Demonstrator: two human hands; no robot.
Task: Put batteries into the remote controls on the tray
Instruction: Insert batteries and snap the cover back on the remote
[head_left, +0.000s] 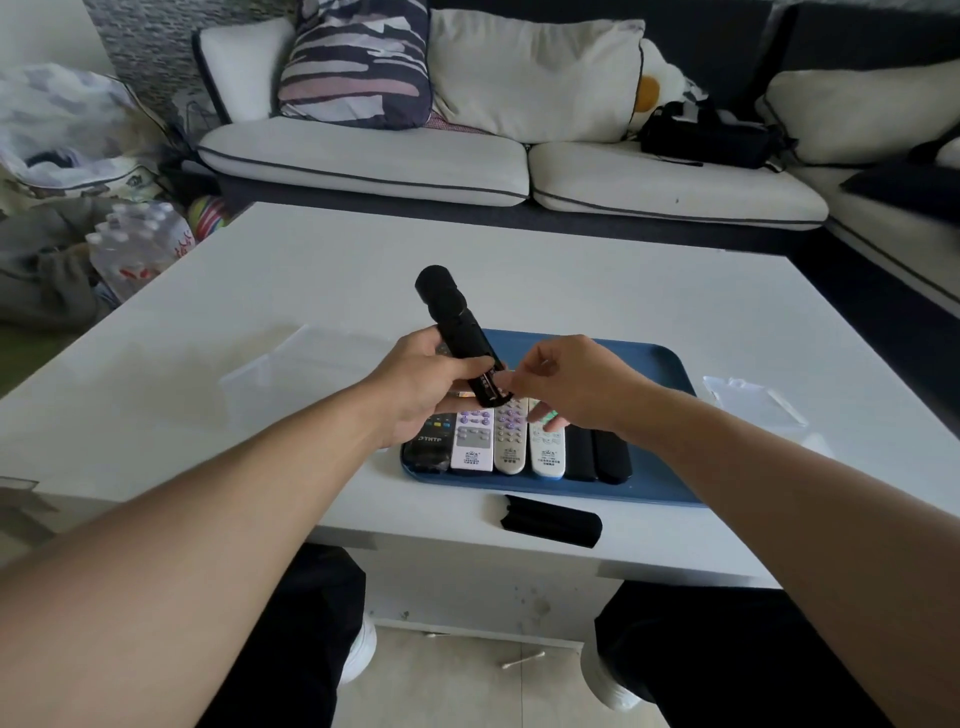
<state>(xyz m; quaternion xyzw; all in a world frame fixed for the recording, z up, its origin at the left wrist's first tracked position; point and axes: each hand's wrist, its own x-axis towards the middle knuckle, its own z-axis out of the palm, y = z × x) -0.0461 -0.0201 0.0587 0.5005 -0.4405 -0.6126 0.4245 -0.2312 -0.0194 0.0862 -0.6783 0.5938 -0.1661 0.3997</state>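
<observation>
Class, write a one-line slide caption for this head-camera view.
Left hand grips a black remote above the blue tray while the right hand works at its open battery compartment.

The blue tray (670, 364) is packed along its near edge with a row of remotes (511, 441) lying side by side, while its far right part is bare. A black battery cover (553, 522) lies on the white table (571, 270) just before the tray. Clear plastic boxes (270, 371) flank the tray; the table's far half is open.

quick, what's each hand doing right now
Left hand: grips the black remote.
Right hand: fingers pinched at the remote's open battery end; a battery can't be made out.
</observation>
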